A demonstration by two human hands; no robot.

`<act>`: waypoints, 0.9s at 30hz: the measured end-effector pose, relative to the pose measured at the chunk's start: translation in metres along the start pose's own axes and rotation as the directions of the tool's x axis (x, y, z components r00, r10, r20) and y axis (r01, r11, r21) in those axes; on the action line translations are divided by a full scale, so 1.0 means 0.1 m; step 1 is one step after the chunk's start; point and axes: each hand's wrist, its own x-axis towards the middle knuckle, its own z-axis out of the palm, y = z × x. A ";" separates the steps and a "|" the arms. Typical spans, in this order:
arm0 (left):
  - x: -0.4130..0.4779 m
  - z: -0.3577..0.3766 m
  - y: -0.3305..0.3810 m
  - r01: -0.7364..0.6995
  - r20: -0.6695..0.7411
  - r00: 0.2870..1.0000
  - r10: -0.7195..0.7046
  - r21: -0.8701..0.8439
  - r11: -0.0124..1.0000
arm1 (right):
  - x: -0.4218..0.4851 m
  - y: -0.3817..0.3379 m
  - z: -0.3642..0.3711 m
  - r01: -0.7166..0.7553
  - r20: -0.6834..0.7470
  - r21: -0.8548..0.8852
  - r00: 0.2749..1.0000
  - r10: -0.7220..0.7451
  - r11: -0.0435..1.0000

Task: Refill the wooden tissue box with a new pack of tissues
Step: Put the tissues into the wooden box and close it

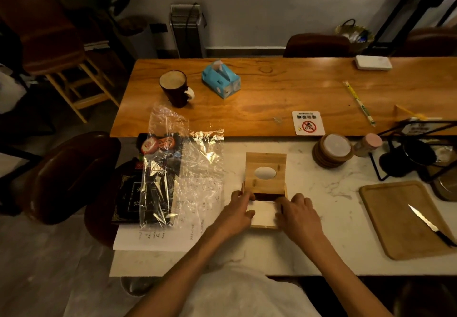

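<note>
The wooden tissue box (265,185) sits low in the centre of the frame on the white marble counter (321,242), its lid (265,172) with the oval opening slid toward the top of the frame so that the near half of the box is uncovered. In that uncovered half lies a pale stack of tissues (263,214). The left hand (238,211) rests on the stack's left edge and the right hand (298,214) on its right edge, both palms down with fingers curled loosely against the tissues and the box rim; whether they grip the stack or only press on it cannot be told. Just left of the box, a crumpled clear plastic wrapper (183,165) lies over a sheet of written paper (173,230) and a dark book (138,193). To the right lies a wooden tray (395,217) with a knife (430,225) on it, and up and right of the box stands a stack of round wooden coasters (332,149). Across the upper middle runs a brown wooden table (272,99) carrying a dark mug (174,87), a blue tissue pack (220,79) and a no-smoking card (308,123).
</note>
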 end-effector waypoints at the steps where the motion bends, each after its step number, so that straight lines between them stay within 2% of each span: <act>1: 0.05 0.01 0.03 0.013 0.037 0.999 -0.017 0.093 0.996 | 0.05 0.01 -0.01 -0.044 0.121 0.020 0.992 0.041 0.999; 3: 0.17 0.01 0.07 0.056 0.110 0.991 -0.082 0.220 0.974 | 0.20 0.01 -0.01 -0.050 0.270 0.027 0.962 0.041 0.998; 6: 0.28 0.00 0.10 0.123 0.153 0.972 -0.180 0.324 0.938 | 0.35 -0.04 0.06 -0.022 0.346 0.006 0.938 0.018 1.000; 9: 0.30 0.00 0.12 0.158 0.137 0.965 -0.224 0.378 0.912 | 0.41 -0.06 0.08 -0.046 0.334 0.005 0.942 0.042 0.999; 17: 0.29 -0.01 0.18 0.210 0.111 0.958 -0.263 0.352 0.912 | 0.46 -0.04 0.08 -0.071 0.346 0.035 0.937 0.054 0.997; 27: 0.19 0.02 0.26 0.239 0.097 0.954 -0.283 0.322 0.916 | 0.35 0.02 -0.03 -0.013 0.313 0.073 0.950 -0.010 0.997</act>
